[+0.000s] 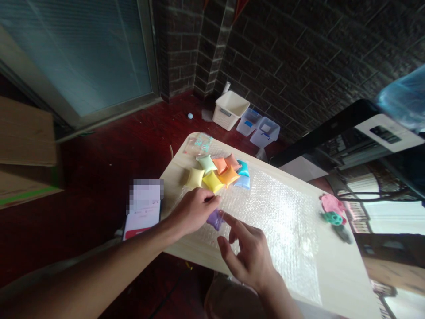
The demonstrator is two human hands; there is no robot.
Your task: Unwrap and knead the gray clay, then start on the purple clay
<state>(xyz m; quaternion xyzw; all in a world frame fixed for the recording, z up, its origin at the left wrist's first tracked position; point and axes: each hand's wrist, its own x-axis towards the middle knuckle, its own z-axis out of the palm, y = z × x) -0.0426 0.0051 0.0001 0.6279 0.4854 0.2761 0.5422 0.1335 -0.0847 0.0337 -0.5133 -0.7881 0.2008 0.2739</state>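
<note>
My left hand (194, 209) is closed, pinching one end of a small purple packet (215, 218) that lies on a sheet of bubble wrap (275, 212). The forefinger of my right hand (247, 254) touches the packet's other end, and its other fingers are loosely spread. Just beyond, on the pale wooden table (335, 266), lies a cluster of several small coloured packets (221, 173) in yellow, orange, green and blue. An empty clear bag (198, 143) lies at the table's far corner.
Pink and green clay shapes (333, 211) lie at the table's right edge. A phone (143, 207) sits left of the table. White and clear bins (247, 118) stand on the red floor by the brick wall. Cardboard boxes (26, 150) are at far left.
</note>
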